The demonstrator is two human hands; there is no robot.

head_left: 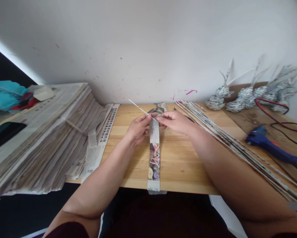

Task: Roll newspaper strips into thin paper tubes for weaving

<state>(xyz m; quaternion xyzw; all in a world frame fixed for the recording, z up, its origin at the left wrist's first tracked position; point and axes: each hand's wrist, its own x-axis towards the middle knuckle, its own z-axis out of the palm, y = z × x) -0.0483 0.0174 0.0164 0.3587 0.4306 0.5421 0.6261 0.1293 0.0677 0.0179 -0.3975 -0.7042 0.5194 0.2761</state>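
Observation:
My left hand [139, 128] and my right hand [173, 121] meet over the middle of the wooden table, both closed in a pinch. Between their fingertips runs a thin white paper stick [138, 107], slanting up to the left. A long newspaper strip [154, 160] hangs from under the fingers toward me, with a colour picture on its lower half. Its near end passes over the table's front edge. Some crumpled or folded paper [162, 106] lies just beyond my fingers. Where the strip meets the stick is partly hidden by my fingers.
A tall newspaper stack [71, 132] fills the left, with a phone [6, 135] and blue object [10, 94] on it. Several rolled paper sticks [227, 142] lie along the right, beside a blue glue gun [272, 145]. Woven paper figures [215, 98] stand at the back right.

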